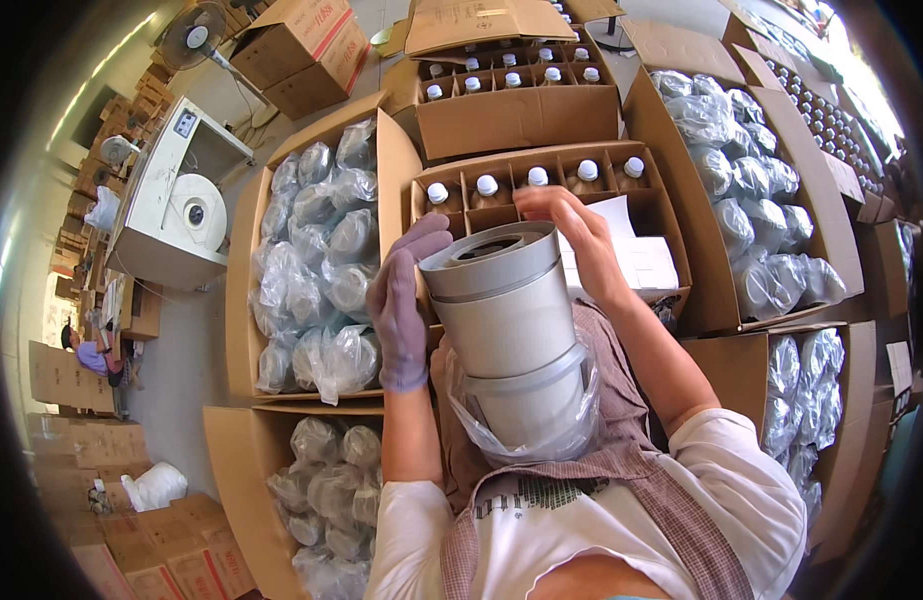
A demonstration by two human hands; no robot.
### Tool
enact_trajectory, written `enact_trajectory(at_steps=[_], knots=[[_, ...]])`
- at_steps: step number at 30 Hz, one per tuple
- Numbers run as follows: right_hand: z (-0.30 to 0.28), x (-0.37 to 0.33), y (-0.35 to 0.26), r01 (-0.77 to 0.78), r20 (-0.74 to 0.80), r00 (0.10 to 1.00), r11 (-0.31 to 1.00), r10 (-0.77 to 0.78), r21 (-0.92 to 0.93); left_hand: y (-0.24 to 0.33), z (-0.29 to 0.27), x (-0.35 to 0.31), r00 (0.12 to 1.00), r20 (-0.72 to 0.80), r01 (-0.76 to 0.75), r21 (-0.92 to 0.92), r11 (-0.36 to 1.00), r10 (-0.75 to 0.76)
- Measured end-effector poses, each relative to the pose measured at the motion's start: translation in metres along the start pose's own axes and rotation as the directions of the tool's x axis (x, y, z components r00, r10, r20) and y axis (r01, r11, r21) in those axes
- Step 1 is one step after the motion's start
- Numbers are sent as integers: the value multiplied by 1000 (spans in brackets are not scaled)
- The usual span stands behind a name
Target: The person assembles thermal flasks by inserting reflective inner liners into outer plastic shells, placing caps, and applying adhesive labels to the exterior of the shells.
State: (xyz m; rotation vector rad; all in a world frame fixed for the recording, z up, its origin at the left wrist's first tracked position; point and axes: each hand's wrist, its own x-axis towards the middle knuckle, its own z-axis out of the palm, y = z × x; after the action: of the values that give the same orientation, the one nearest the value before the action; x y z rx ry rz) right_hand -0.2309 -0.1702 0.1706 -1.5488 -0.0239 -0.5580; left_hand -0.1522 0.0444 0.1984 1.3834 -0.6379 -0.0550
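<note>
Upright on my lap stands a tall light-grey plastic cylinder (507,330) with a darker grey ringed top and a round hole in it. A clear plastic bag (542,430) is bunched around its lower part. My left hand (400,300), in a purple-grey glove, lies along the cylinder's left side with its fingers stretched out. My bare right hand (582,235) is at the far right of the top rim, fingers reaching left and slightly bent. I see nothing held in it; part of it is hidden, and whether it touches the rim I cannot tell.
Just beyond my lap stands a divided carton (452,165) of white-capped bottles, with a white sheet (637,262) in it. Cartons of plastic-wrapped pieces (327,240) (747,180) flank me. A white machine (172,200) and a fan (194,38) stand at the far left.
</note>
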Motion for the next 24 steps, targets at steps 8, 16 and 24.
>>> enact_trajectory(at_steps=[8, 16, 24], knots=[[22, -18, -31, -34, 83, 995, 959, 59, -282, -56, -2, -13, 975, 48, -196, -265, 944, 216], [-12, 12, 13, -191, 46, 982, 969, 186, 159, 5, 3, 6, 975, 71, -218, 158, 963, 209], [6, 4, -31, 99, 124, 990, 971, -73, -219, -22, 2, -7, 990, 112, -80, -55, 995, 86]])
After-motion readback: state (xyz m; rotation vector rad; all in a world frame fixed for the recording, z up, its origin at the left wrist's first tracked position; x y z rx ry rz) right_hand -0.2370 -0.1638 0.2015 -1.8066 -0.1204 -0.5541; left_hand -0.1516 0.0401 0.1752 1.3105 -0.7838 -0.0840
